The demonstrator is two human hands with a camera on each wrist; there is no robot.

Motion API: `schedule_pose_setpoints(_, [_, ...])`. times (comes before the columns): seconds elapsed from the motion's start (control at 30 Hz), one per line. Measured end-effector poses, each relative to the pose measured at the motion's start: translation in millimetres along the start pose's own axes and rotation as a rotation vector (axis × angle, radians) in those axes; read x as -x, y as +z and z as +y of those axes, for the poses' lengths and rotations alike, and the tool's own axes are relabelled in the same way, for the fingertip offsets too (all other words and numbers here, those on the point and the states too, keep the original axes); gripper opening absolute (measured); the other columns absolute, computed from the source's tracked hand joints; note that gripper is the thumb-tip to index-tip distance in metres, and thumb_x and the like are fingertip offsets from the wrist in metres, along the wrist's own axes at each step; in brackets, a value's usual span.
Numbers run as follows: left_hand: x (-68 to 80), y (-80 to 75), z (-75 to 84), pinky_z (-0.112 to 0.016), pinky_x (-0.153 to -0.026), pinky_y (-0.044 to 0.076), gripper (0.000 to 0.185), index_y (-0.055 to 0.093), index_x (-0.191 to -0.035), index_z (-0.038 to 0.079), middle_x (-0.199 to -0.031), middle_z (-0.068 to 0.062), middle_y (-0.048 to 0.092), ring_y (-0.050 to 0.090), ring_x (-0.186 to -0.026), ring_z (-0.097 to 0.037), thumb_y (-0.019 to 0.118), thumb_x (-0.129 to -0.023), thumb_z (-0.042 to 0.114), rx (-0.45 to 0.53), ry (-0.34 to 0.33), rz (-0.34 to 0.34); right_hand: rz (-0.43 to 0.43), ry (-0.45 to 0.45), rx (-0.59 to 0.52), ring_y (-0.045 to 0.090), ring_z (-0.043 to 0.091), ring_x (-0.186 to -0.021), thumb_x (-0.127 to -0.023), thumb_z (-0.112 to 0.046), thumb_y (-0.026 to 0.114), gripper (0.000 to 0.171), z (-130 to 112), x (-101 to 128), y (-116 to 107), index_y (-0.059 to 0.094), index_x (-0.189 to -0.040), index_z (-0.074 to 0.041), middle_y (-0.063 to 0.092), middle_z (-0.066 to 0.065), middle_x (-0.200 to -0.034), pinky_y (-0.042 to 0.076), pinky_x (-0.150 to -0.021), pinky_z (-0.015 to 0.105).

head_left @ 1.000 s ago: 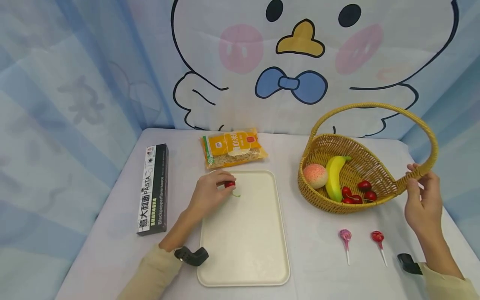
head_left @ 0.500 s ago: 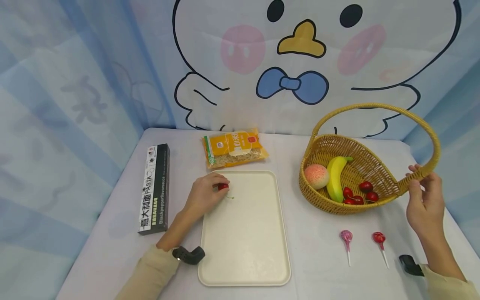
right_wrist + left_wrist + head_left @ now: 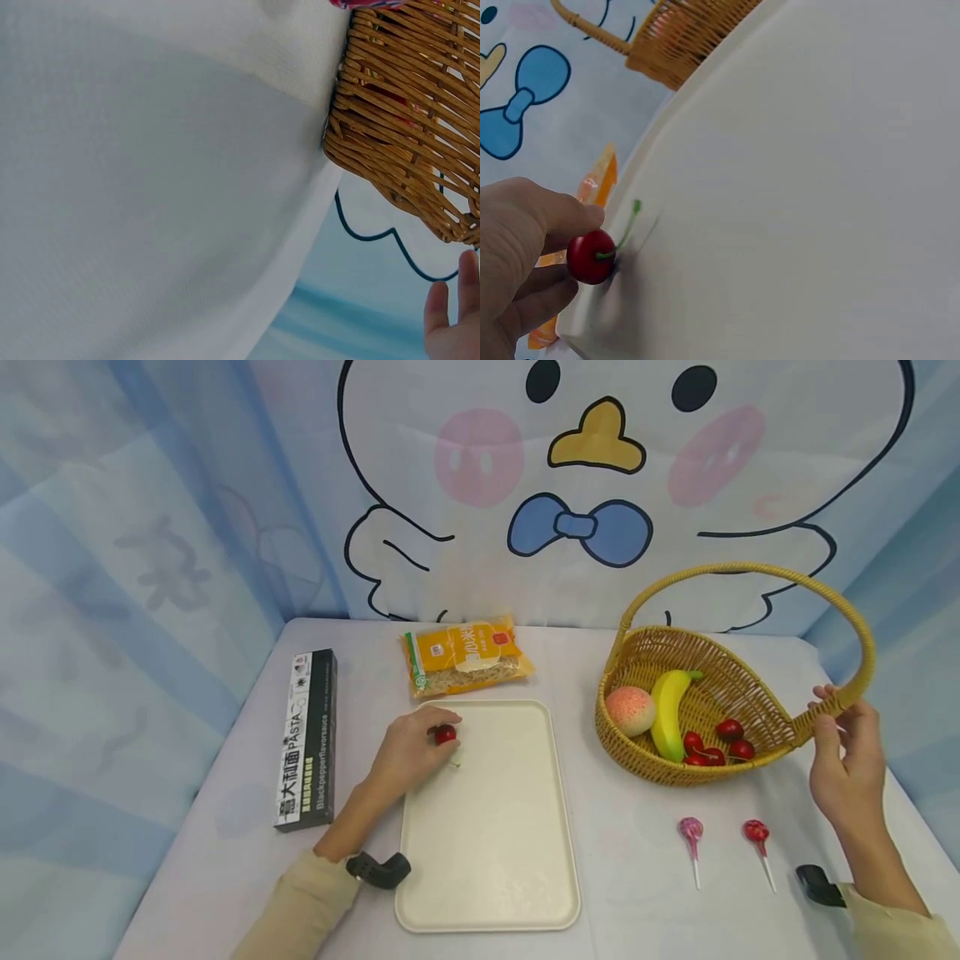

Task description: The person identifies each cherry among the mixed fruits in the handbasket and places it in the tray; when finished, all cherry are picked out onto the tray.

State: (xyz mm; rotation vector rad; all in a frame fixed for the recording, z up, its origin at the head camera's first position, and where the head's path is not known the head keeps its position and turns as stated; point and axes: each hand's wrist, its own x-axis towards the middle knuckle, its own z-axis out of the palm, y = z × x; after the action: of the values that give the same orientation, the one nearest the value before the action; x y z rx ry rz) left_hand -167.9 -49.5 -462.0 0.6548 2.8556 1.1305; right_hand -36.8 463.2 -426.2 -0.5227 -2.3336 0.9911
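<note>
Above the upper left of the cream tray (image 3: 495, 860), my left hand (image 3: 408, 747) pinches a dark red cherry (image 3: 445, 734) between thumb and fingers. In the left wrist view the cherry (image 3: 591, 257) shows its green stem, pointing out over the tray. My right hand (image 3: 851, 768) is at the right end of the wicker basket (image 3: 645, 768), thumb in front and fingers passing behind the foot of its handle. A peach (image 3: 631, 711), a banana (image 3: 670, 714) and several cherries (image 3: 729, 731) lie in the basket. The right wrist view shows only some fingers beside the wicker.
A black and white pasta box (image 3: 306, 739) lies left of the tray. Behind the tray is an orange bag of grain (image 3: 468, 657). Two lollipops, one pink (image 3: 691, 831) and one red (image 3: 757, 832), lie in front of the basket. A printed curtain (image 3: 577, 577) hangs behind the table.
My left hand has moved slightly left with the cherry, which now shows more clearly between the fingers. The right hand and the basket have stayed in place.
</note>
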Motion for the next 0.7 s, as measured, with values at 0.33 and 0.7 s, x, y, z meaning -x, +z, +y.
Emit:
schedule_pose_setpoints(0.33, [0.2, -7.0, 12.4, -0.047, -0.103, 0.061, 0.035, 0.077, -0.125, 0.011, -0.132, -0.007, 0.077, 0.073, -0.123, -0.029, 0.085, -0.091, 0.017, -0.007, 0.066, 0.044, 0.005, -0.017, 0.006, 0.048, -0.004, -0.144, -0.116, -0.028, 0.039, 0.045, 1.4, -0.1, 0.7, 0.037, -0.161, -0.033, 0.049, -0.013, -0.162, 0.028, -0.131, 0.025])
schedule_pose_setpoints(0.7, [-10.4, 2.9, 30.8, -0.036, -0.075, 0.065, 0.031, 0.077, -0.121, 0.008, -0.123, -0.010, 0.079, 0.076, -0.102, -0.031, 0.084, -0.091, 0.012, 0.098, 0.265, 0.090, 0.014, -0.039, 0.002, 0.047, -0.002, -0.146, -0.116, -0.027, 0.039, 0.045, 1.7, 0.1, 1.2, 0.038, -0.160, -0.034, 0.048, -0.013, -0.161, 0.030, -0.129, 0.021])
